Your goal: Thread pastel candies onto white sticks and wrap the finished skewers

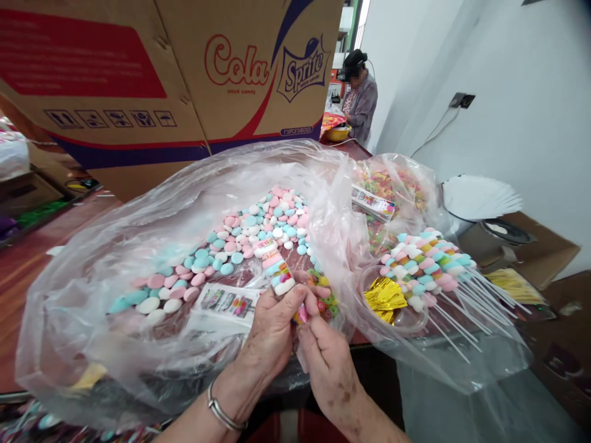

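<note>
Hands [300, 335] gripping candy skewer [276, 269], plastic bag [115, 258] around

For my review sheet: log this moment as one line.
left hand: holds candy skewer | right hand: pinches skewer's lower end | beneath: open bag of pastel candies | right: finished skewers

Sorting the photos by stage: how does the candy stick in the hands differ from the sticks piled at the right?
The held stick carries a short stack of discs and points up and away between the left hand and right hand. The piled sticks lie flat, side by side, with longer stacks and bare white ends jutting out right. Both show the same pink, blue and white discs as the loose candies.
</note>
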`<act>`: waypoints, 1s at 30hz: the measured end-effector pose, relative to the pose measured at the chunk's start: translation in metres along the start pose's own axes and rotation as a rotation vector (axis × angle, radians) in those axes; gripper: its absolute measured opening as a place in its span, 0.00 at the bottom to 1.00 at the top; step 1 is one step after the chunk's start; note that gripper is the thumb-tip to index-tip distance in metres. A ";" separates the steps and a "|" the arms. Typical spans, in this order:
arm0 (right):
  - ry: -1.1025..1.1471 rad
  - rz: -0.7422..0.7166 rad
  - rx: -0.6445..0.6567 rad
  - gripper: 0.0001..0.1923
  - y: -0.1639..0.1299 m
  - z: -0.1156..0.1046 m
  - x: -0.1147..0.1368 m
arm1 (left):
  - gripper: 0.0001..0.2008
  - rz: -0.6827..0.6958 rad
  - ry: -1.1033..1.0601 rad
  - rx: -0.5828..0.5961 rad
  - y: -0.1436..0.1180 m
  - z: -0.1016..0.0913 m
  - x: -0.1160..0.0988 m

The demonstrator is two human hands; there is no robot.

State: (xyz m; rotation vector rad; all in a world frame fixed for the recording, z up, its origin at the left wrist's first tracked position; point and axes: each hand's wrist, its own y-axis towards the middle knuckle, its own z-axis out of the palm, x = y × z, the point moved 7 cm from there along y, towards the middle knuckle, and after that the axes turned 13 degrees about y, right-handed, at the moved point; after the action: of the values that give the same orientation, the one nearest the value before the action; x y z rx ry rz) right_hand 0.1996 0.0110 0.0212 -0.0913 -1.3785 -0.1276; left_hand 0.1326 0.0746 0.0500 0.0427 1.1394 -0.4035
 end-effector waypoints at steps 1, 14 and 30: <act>-0.048 0.002 0.034 0.20 0.000 0.000 0.002 | 0.09 -0.005 0.007 -0.014 0.001 -0.003 0.001; 0.045 -0.205 -0.014 0.16 0.022 0.006 0.051 | 0.08 0.130 0.112 -0.049 -0.003 -0.006 -0.004; -1.207 -0.797 0.500 0.10 0.002 0.013 0.102 | 0.18 -0.143 0.677 0.649 0.010 -0.034 -0.077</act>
State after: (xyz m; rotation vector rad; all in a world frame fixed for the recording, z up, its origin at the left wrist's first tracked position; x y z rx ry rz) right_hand 0.2062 0.0115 0.1239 0.9538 -2.5402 -0.4287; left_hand 0.0793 0.1143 0.1026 0.7135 1.6333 -0.9188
